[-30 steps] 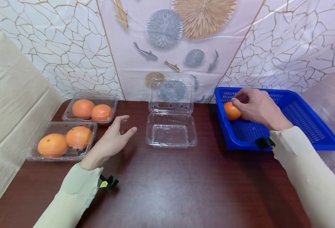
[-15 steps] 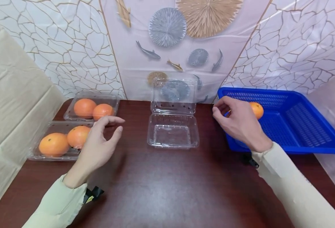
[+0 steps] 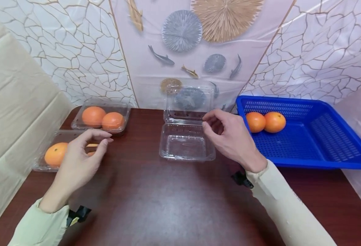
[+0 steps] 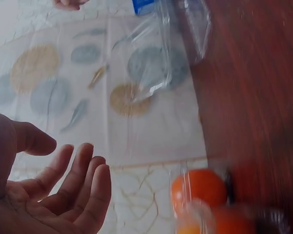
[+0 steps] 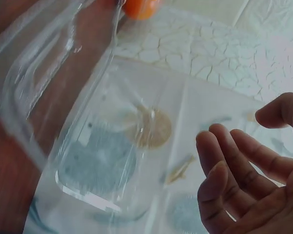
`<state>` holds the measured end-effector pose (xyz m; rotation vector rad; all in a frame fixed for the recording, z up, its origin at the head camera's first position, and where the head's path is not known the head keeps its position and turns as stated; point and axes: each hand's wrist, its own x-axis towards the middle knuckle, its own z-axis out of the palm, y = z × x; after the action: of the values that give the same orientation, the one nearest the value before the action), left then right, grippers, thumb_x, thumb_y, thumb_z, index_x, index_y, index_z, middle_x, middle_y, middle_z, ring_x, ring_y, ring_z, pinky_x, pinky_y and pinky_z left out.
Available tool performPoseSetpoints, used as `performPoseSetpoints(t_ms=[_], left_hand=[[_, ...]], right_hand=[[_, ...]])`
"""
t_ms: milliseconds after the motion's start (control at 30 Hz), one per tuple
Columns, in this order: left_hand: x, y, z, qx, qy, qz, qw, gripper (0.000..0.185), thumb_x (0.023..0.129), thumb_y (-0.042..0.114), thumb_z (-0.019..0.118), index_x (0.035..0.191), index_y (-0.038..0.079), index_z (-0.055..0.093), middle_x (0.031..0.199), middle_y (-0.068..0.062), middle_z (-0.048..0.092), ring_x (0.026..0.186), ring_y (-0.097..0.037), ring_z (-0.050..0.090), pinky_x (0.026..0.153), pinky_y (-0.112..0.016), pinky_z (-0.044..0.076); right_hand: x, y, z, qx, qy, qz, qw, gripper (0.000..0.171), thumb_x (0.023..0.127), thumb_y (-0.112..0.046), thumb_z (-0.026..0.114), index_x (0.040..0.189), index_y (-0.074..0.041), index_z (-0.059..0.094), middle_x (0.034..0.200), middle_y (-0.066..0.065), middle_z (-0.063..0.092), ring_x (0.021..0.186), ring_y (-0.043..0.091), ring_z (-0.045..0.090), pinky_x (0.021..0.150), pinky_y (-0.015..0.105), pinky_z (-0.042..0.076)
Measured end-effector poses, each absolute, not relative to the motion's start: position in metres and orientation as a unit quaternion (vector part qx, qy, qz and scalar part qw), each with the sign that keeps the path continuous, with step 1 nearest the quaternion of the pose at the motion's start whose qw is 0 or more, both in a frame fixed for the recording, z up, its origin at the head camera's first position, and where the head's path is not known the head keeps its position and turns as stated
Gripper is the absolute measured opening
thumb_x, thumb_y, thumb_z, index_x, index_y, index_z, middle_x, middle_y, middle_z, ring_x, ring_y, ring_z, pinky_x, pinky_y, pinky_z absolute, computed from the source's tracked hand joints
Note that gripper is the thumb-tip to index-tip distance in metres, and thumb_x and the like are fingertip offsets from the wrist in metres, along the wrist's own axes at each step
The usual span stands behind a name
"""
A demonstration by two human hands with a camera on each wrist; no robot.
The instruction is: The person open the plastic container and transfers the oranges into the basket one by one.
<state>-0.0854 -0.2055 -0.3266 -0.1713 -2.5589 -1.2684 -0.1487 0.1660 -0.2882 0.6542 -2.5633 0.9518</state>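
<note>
Hovering over the near closed box at about nine o'clock on the counter, my left hand holds nothing; its fingers are relaxed and slightly spread, a little curved, with the thumb apart. This box has oranges inside, one orange visible beside my hand, the other mostly hidden behind it. Behind it, toward ten o'clock, the second closed box has two oranges too.

At twelve o'clock the open clear box stands on the counter with its lid upright against the wall cloth, and the tray is empty. My right hand is just beside its right edge, at about one o'clock, not touching it as far as I can see. Its fingers are loosely curved and open, and pinch nothing.

At two o'clock the blue basket holds two loose oranges that touch each other, near its far left corner.
</note>
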Motion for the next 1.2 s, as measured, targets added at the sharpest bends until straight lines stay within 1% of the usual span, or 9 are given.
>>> performPoseSetpoints(t_ms=[167, 267, 300, 500, 567, 767, 900, 1100, 1200], left_hand=[[-0.084, -0.219, -0.328, -0.023, -0.887, -0.433, 0.159, 0.018, 0.101, 0.019, 0.063, 0.118, 0.015, 0.068, 0.114, 0.005, 0.068, 0.097, 0.0, 0.062, 0.073, -0.006, 0.051], [-0.085, -0.224, -0.329, -0.02, -0.888, -0.426, 0.174, 0.019, 0.101, 0.017, 0.063, 0.118, 0.013, 0.069, 0.112, 0.01, 0.068, 0.096, 0.005, 0.06, 0.074, -0.004, 0.049], [-0.086, -0.226, -0.329, -0.017, -0.889, -0.421, 0.179, 0.019, 0.101, 0.018, 0.063, 0.118, 0.013, 0.069, 0.112, 0.008, 0.068, 0.095, 0.006, 0.06, 0.075, -0.003, 0.048], [-0.09, -0.237, -0.328, 0.009, -0.885, -0.41, 0.218, 0.018, 0.1, 0.018, 0.063, 0.114, 0.011, 0.071, 0.102, 0.025, 0.064, 0.086, 0.015, 0.06, 0.078, 0.001, 0.044], [-0.09, -0.241, -0.327, 0.025, -0.884, -0.41, 0.226, 0.019, 0.1, 0.019, 0.062, 0.114, 0.01, 0.071, 0.097, 0.029, 0.062, 0.084, 0.017, 0.06, 0.078, 0.001, 0.044], [-0.09, -0.254, -0.326, 0.075, -0.88, -0.406, 0.235, 0.022, 0.1, 0.02, 0.061, 0.115, 0.01, 0.073, 0.095, 0.036, 0.059, 0.081, 0.019, 0.058, 0.072, 0.001, 0.042], [-0.091, -0.26, -0.329, 0.095, -0.882, -0.399, 0.23, 0.022, 0.099, 0.019, 0.062, 0.115, 0.009, 0.074, 0.091, 0.04, 0.057, 0.078, 0.022, 0.056, 0.068, 0.001, 0.042], [-0.096, -0.268, -0.33, 0.106, -0.888, -0.385, 0.226, 0.024, 0.1, 0.015, 0.058, 0.117, 0.004, 0.072, 0.089, 0.04, 0.053, 0.078, 0.023, 0.052, 0.072, 0.003, 0.04], [-0.097, -0.273, -0.329, 0.12, -0.892, -0.373, 0.226, 0.025, 0.099, 0.015, 0.057, 0.116, 0.003, 0.073, 0.084, 0.044, 0.05, 0.075, 0.025, 0.049, 0.067, 0.002, 0.039]], right_hand=[[-0.149, 0.149, -0.294, 0.256, -0.882, 0.368, 0.147, 0.008, 0.096, -0.019, 0.068, 0.103, -0.015, 0.07, 0.085, -0.005, 0.07, 0.072, 0.007, 0.062, 0.063, 0.026, 0.053], [-0.151, 0.136, -0.301, 0.258, -0.871, 0.393, 0.141, 0.009, 0.095, -0.017, 0.068, 0.103, -0.013, 0.071, 0.084, -0.004, 0.07, 0.072, 0.008, 0.062, 0.064, 0.028, 0.054], [-0.152, 0.131, -0.304, 0.26, -0.867, 0.401, 0.14, 0.009, 0.095, -0.016, 0.068, 0.103, -0.013, 0.071, 0.083, -0.003, 0.069, 0.072, 0.008, 0.061, 0.064, 0.029, 0.055], [-0.157, 0.104, -0.318, 0.269, -0.848, 0.44, 0.123, 0.009, 0.094, -0.014, 0.066, 0.101, -0.011, 0.071, 0.081, -0.003, 0.07, 0.072, 0.008, 0.062, 0.066, 0.033, 0.056], [-0.158, 0.097, -0.32, 0.272, -0.846, 0.446, 0.112, 0.009, 0.094, -0.013, 0.066, 0.101, -0.011, 0.07, 0.082, -0.003, 0.07, 0.072, 0.008, 0.061, 0.067, 0.03, 0.055], [-0.157, 0.074, -0.326, 0.27, -0.838, 0.464, 0.092, 0.006, 0.095, -0.012, 0.065, 0.098, -0.012, 0.069, 0.08, -0.003, 0.069, 0.071, 0.007, 0.06, 0.066, 0.021, 0.051], [-0.156, 0.06, -0.331, 0.281, -0.833, 0.471, 0.078, 0.006, 0.095, -0.013, 0.064, 0.097, -0.011, 0.069, 0.079, -0.002, 0.068, 0.07, 0.007, 0.059, 0.065, 0.021, 0.052], [-0.156, 0.045, -0.336, 0.284, -0.838, 0.462, 0.061, 0.005, 0.096, -0.015, 0.063, 0.096, -0.013, 0.068, 0.08, -0.004, 0.066, 0.071, 0.006, 0.059, 0.068, 0.019, 0.052], [-0.156, 0.039, -0.338, 0.289, -0.841, 0.453, 0.059, 0.005, 0.096, -0.017, 0.064, 0.096, -0.014, 0.068, 0.08, -0.004, 0.066, 0.071, 0.006, 0.059, 0.068, 0.018, 0.052]])
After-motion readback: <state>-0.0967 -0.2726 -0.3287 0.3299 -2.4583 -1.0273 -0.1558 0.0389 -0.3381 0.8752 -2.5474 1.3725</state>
